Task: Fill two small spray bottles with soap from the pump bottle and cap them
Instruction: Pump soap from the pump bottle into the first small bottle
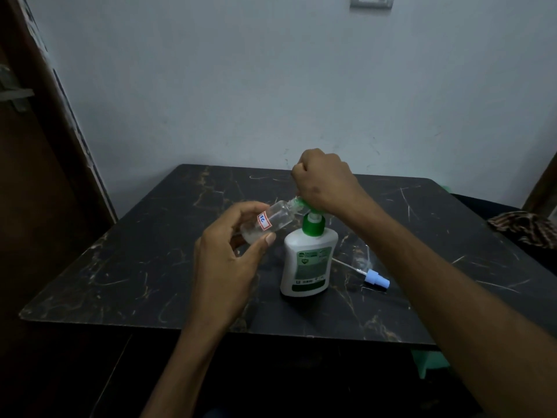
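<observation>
Left of the pump bottle point(306, 260), the left hand point(224, 260) grips a small clear spray bottle point(265, 223), thumb and fingers curled round its body; the bottle is tilted, neck up and pointing right, its open mouth touching the green spout of the pump. A little whitish liquid sits in its lower end, so filling looks begun but far from complete. The pump bottle stands upright near the middle of the dark marbled table point(120, 267). Directly above it, the right hand point(324, 182) is clenched in a fist with nothing in it, the heel of the hand bearing down on the green pump head. Right of the pump bottle, partly behind the right forearm, a blue spray cap point(376, 279) with its dip tube lies on the table, apart from any bottle. Just beyond it a faint clear shape may be the second bottle; cannot tell. Judged remaining: finish this fill, fill the second, cap both.
</observation>
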